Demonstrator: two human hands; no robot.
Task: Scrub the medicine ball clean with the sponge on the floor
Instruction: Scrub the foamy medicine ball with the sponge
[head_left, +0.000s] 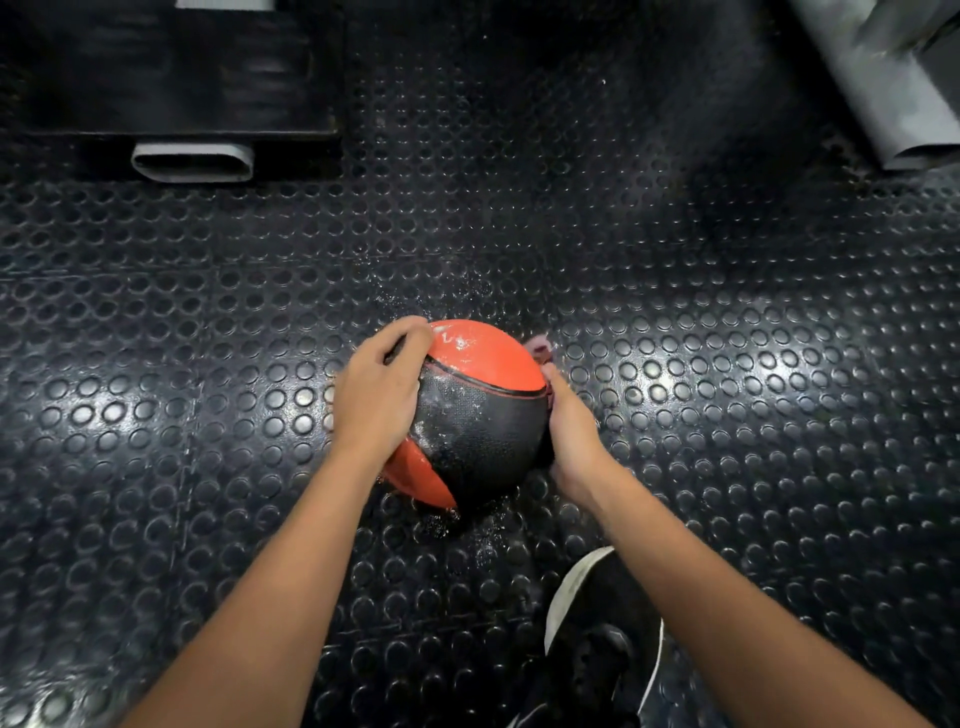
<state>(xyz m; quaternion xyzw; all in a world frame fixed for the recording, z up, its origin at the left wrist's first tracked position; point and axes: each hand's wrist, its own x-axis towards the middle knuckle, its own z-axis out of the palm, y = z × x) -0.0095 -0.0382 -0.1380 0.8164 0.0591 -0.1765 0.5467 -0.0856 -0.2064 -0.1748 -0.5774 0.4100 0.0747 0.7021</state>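
1. The medicine ball (478, 415), orange and black, rests on the black studded rubber floor (727, 364), in the middle of the view.
2. The left hand (376, 392) lies on the left side of the ball, and its fingers curl over the top edge, so it grips the ball.
3. The right hand (571, 431) is pressed against the right side of the ball. A small pinkish piece, probably the sponge (540, 348), shows just beyond its fingertips, at the ball's far right edge; whether the hand holds it I cannot tell.
4. The surface of the ball looks wet, with white specks, and small drops lie on the floor around it.
5. A black shoe with a white sole (597, 634) stands near the ball, under the right forearm.
6. A dark box-like object (171, 78) is at the upper left.
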